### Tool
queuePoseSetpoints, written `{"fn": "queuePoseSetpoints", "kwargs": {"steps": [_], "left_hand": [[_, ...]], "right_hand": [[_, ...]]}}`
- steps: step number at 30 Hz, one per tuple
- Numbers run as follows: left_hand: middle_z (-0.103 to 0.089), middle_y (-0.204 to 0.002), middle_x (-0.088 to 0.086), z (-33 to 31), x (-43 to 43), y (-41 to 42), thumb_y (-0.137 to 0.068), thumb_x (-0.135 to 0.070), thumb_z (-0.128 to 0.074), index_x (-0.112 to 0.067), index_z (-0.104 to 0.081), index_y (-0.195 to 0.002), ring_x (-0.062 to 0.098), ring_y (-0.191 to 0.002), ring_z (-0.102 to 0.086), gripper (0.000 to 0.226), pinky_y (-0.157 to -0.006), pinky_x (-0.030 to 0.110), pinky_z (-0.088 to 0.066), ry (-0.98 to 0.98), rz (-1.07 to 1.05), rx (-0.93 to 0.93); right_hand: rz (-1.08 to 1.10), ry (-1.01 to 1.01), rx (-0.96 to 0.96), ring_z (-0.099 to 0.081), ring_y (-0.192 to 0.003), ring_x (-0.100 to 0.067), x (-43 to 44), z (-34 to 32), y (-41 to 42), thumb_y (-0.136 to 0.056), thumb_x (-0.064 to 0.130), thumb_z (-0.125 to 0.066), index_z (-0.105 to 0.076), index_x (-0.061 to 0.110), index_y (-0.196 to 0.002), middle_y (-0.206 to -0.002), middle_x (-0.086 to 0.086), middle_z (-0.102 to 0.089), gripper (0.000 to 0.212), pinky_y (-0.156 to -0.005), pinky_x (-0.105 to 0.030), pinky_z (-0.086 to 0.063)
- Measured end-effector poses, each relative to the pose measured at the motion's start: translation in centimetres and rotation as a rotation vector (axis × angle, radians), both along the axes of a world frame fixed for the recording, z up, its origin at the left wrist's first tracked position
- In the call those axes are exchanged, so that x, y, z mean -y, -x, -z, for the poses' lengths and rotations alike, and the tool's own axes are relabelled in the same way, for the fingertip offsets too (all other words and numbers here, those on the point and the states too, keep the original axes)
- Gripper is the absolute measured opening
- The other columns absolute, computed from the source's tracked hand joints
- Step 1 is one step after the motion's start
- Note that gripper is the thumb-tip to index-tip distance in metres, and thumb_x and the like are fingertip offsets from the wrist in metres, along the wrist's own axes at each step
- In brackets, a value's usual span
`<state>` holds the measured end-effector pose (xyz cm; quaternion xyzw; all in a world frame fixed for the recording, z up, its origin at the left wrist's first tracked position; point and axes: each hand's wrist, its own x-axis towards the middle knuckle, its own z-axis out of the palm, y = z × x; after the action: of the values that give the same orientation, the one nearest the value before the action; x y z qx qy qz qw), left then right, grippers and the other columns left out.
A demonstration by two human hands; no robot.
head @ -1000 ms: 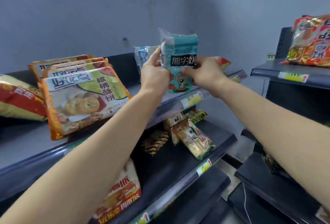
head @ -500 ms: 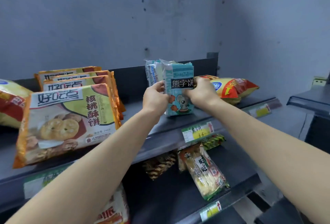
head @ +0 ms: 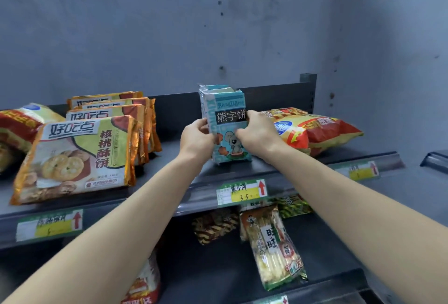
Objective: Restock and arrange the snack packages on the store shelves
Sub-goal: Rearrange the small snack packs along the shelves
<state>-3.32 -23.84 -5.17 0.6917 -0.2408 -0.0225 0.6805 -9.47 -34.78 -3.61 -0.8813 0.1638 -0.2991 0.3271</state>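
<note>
Wall [head: 218, 37]: grey-blue and marked, it rises behind the shelves, with a window strip at its top edge.
Top shelf [head: 278, 170]: dark metal, it runs from left to right and carries all the upper packs.
Lower shelf [head: 218, 267]: it sits beneath and nearer, and holds a few loose packs.
Cookie packs [head: 77, 158]: a row of orange packs stands on the left of the top shelf, one behind another and leaning back.
Chip bag [head: 320, 131]: red and yellow, it lies flat on the right of the top shelf, just beside the right hand.
Rice cracker pack [head: 274, 245]: it lies on the lower shelf, below the price tag.
Blue packet [head: 228, 119]: it stands upright at the middle of the top shelf with its base on the shelf; more blue packets show just behind it.
Left hand [head: 197, 135]: fingers curl round the packet's left edge.
Right hand [head: 258, 131]: it grips the packet's right edge, with fingertips on its front.
Price tag [head: 242, 192]: green and yellow with a red arrow, it is fixed to the shelf rim below the packet.
</note>
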Motion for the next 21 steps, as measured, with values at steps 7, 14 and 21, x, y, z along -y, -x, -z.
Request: {"fn": "queuePoseSetpoints", "kwargs": {"steps": [7, 14, 21], "left_hand": [[-0.059, -0.112, 0.006, -0.3, 0.2, 2.2, -0.091, -0.004, -0.055, -0.007, -0.058, -0.116, 0.009, -0.086, -0.057, 0.025, -0.052, 0.009, -0.045, -0.113, -0.292, 0.263], [-0.059, -0.113, 0.011, -1.3, 2.1, 5.8, -0.091, -0.006, -0.052, -0.016, -0.059, -0.103, 0.011, -0.086, -0.06, 0.017, -0.064, 0.02, -0.052, -0.073, -0.275, 0.375], [-0.06, -0.087, -0.002, -3.5, 7.4, 8.6, -0.091, -0.006, -0.052, -0.01, -0.063, -0.107, 0.008, -0.078, -0.055, 0.02, -0.073, 0.018, -0.048, -0.095, -0.077, 0.321]], "right_hand": [[-0.091, 0.083, 0.16, -0.055, -0.101, -0.019, 0.5, -0.4, 2.8, -0.086, 0.005, -0.054, -0.052, 0.007, -0.122, -0.119, -0.01, -0.06, 0.036, -0.075, -0.02, -0.046], [-0.046, 0.073, 0.222, -0.058, -0.109, -0.019, 4.3, -2.2, 6.5, -0.087, 0.009, -0.055, -0.059, 0.007, -0.122, -0.12, -0.007, -0.063, 0.035, -0.093, -0.021, -0.042], [0.006, 0.054, 0.183, -0.061, -0.106, -0.02, 9.6, -3.0, 7.7, -0.087, 0.01, -0.057, -0.065, 0.008, -0.114, -0.113, -0.007, -0.066, 0.028, -0.092, -0.028, -0.048]]}}
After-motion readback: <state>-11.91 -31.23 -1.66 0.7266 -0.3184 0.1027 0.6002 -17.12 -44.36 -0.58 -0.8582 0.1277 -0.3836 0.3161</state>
